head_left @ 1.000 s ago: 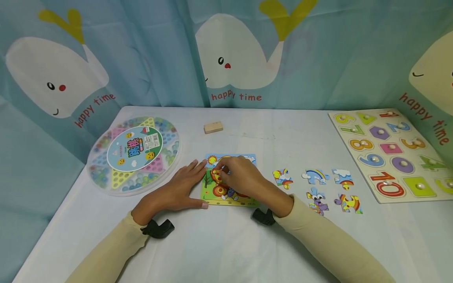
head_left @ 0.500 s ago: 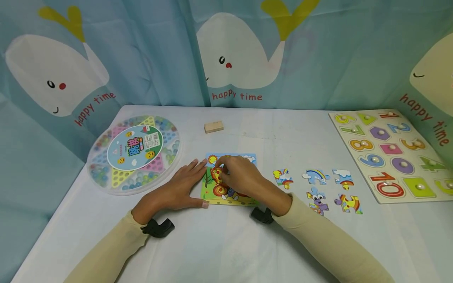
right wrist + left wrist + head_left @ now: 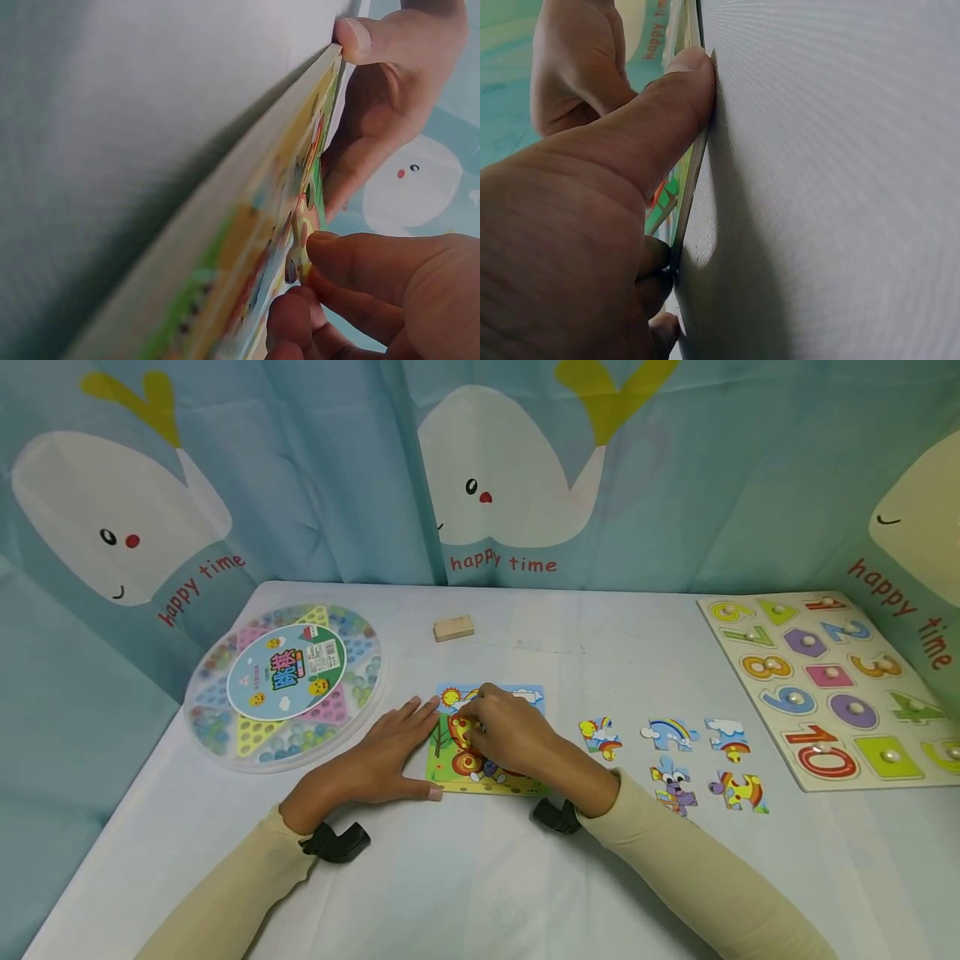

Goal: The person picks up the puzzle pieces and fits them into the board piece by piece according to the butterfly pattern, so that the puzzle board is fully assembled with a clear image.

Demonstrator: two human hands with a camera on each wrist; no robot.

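Note:
A small picture puzzle board (image 3: 450, 785) with a sun, sky and grass lies at the middle of the white table. My left hand (image 3: 378, 760) rests along its left side, fingers spread and thumb (image 3: 679, 90) at the near corner. Over the board, my right hand (image 3: 513, 731) pinches a red-and-yellow puzzle piece (image 3: 461, 728) between thumb and fingers. In the right wrist view that piece (image 3: 302, 225) sits at or just above the board's surface; I cannot tell whether it is seated. The right hand hides much of the board's upper right.
Several loose puzzle pieces lie right of the board, including a rainbow piece (image 3: 669, 734) and a turtle piece (image 3: 738, 791). A round Chinese checkers box (image 3: 330, 735) is at left. A wooden block (image 3: 453, 628) lies behind. A number peg board (image 3: 795, 710) is far right.
The right hand shifts and turns slightly over the same part of the board, its knuckles rising a little. The left hand stays in place, and the loose pieces have not moved.

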